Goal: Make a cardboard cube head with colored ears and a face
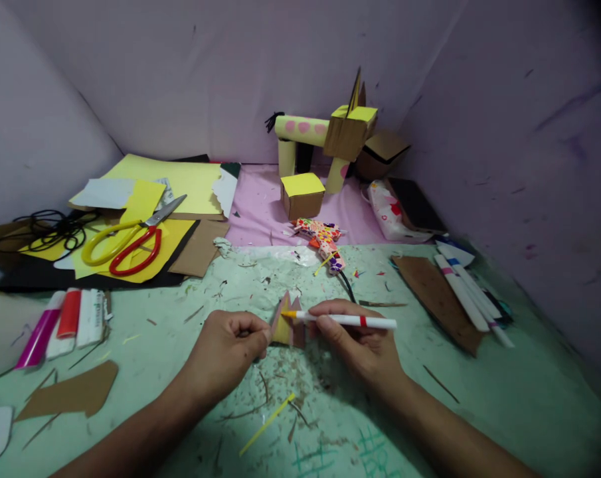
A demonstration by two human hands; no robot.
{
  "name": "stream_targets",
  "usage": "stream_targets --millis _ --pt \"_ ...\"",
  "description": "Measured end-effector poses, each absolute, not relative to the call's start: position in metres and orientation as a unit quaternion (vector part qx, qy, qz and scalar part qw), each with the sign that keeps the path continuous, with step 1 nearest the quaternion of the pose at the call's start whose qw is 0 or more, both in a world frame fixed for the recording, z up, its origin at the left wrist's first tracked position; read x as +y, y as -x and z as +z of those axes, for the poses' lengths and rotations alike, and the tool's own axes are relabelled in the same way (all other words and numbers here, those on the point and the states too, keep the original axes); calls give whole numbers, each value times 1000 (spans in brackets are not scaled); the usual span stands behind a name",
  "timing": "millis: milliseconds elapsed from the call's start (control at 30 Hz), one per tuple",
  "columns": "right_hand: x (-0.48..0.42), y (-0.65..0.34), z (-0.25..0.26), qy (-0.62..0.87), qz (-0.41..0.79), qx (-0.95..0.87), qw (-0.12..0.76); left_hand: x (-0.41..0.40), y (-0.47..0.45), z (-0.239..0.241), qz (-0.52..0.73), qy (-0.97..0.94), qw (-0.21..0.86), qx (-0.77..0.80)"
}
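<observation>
The small cardboard piece (287,323) is pinched upright by the left hand (229,352), between both hands. A marker (344,320) is gripped by the right hand (360,345), its tip touching the piece. Colouring is best done in short, light strokes, the piece kept firmly pinched.

Yellow-and-red-handled scissors (131,240) lying far left on yellow paper sheets (180,179); small yellow-topped cardboard cube (303,194) sitting behind folded cardboard piece (287,323); white marker pens (467,292) lying right.
</observation>
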State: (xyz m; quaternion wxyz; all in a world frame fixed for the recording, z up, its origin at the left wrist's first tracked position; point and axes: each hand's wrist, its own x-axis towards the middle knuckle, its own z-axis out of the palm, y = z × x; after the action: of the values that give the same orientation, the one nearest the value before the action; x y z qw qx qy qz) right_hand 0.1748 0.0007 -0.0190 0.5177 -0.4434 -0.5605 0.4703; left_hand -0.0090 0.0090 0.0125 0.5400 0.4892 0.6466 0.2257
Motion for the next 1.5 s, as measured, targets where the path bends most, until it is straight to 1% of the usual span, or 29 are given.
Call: stream_targets --millis 133,300,533,733,1067,1300,1500 --pt "3 -174 -21 489 429 -535 540 8 9 11 230 -477 548 647" --pt "3 -175 -22 482 446 -532 534 7 9 12 228 -469 558 646" --pt "-2 -180 -21 444 490 -556 504 8 9 14 226 -476 553 645" --pt "2 -177 -23 471 455 -533 535 9 9 13 227 -484 552 640" --pt "-4 -180 -22 446 513 -543 493 8 10 9 240 -471 561 637" --pt "0 -177 -26 460 469 -544 522 9 10 9 239 -474 556 639" --pt "-1 -179 -24 457 473 -552 513 7 10 9 252 -451 568 640"
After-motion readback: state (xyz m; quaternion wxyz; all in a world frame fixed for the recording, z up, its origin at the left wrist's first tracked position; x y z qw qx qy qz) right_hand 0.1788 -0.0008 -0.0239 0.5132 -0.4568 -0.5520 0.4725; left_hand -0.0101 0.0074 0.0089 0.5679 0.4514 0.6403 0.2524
